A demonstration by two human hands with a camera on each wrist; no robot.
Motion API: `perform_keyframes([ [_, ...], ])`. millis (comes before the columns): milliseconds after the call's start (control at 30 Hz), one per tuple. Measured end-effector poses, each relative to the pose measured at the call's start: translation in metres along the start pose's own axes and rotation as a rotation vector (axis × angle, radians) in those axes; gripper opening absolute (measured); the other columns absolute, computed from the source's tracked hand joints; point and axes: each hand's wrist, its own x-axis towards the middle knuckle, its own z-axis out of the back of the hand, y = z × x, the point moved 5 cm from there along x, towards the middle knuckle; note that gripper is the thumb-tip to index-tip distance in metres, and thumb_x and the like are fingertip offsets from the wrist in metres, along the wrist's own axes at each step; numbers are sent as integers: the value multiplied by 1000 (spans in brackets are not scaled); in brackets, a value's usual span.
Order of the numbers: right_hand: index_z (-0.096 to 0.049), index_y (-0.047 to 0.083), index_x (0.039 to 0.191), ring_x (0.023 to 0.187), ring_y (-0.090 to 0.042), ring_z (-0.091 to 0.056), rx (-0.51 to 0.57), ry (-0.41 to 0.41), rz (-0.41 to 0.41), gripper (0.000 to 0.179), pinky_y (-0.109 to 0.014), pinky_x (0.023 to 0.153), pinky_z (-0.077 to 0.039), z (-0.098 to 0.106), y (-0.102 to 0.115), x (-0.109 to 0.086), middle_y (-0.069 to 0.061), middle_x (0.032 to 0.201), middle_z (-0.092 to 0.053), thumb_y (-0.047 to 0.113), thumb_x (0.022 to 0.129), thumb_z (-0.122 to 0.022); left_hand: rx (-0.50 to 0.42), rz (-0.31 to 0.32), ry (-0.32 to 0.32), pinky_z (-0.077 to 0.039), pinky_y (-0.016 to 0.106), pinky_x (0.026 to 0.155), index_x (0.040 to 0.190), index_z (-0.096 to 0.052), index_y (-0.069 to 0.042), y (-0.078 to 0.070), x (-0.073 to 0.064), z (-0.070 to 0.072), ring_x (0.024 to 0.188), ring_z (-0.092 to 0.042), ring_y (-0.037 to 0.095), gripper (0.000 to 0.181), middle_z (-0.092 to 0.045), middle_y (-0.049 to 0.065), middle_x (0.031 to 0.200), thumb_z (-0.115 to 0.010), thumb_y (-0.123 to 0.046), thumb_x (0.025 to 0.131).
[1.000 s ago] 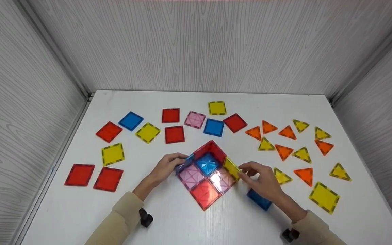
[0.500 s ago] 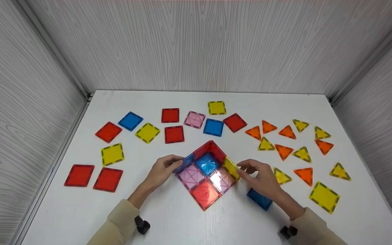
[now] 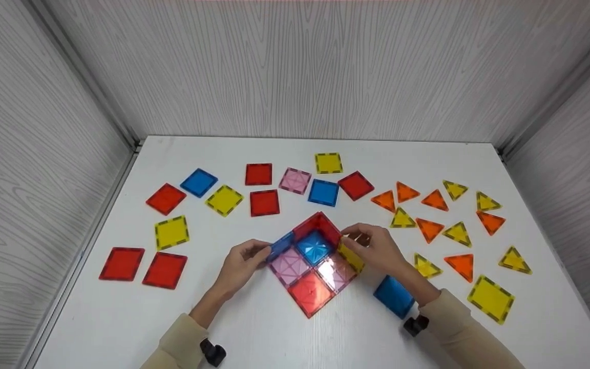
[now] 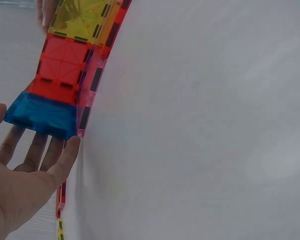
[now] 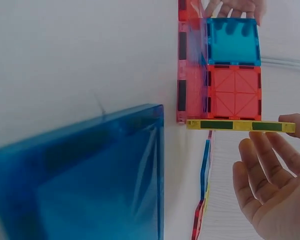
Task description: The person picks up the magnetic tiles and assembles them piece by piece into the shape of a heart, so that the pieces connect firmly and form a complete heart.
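Note:
A box of see-through magnetic tiles stands mid-table, its base a blue tile [image 3: 313, 248], two pink tiles [image 3: 289, 266] and a red tile [image 3: 310, 293]. Two upright red tiles [image 3: 330, 228] form the back corner. My left hand [image 3: 241, 264] touches the upright blue tile [image 4: 42, 116] at the left, extended fingers against its outer face and thumb by its top edge. My right hand [image 3: 374, 248] pinches the upright yellow tile [image 5: 240, 125] at the right near its upper edge, thumb inside, index finger outside; the other fingers are spread apart.
Another blue tile [image 3: 394, 296] lies flat beside my right forearm. Loose square tiles, such as a red one [image 3: 122, 264], are spread along the left and back. Several orange triangles [image 3: 461, 266] and yellow triangles [image 3: 515, 260] lie at the right. Walls surround the white table [image 3: 254, 338].
My right hand has shifted up and left along the yellow tile, uncovering more of the flat blue tile. My left hand has drawn back slightly from the upright blue tile. The box has hardly moved.

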Motion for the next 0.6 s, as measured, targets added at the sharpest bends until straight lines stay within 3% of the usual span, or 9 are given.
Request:
perform_keyframes([
  [300,-77,13,115,86,-19,-63,83,6,3,20,-19,72,-54,-3,-2,2,-5,108,-77,26,101,-73,-13,1,-29,-62,32,98,126,-72,-9,1,3,-2,109,-67,24,25,-72,13,122,-63,-22,106],
  [600,-77,10,117,87,-19,-64,143,-36,-63,21,-19,72,-56,-2,-6,-13,-6,104,-76,21,101,-72,-30,-18,-44,-62,36,100,122,-73,-7,-4,21,-4,106,-67,24,22,-73,14,121,-63,-19,107],
])
